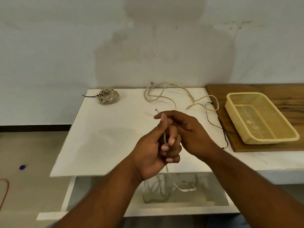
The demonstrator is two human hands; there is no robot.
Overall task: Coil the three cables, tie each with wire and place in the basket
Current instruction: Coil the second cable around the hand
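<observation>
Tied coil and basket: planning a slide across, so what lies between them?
Head view: the loose cable and black wire lie between, on the table.

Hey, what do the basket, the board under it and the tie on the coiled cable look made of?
The basket looks like moulded plastic, pale yellow and matte, with fine perforated mesh walls. The board looks like wood, brown with visible grain, possibly a veneer. The tie on the coiled cable is thin, black and keeps its bends: probably coated wire.
</observation>
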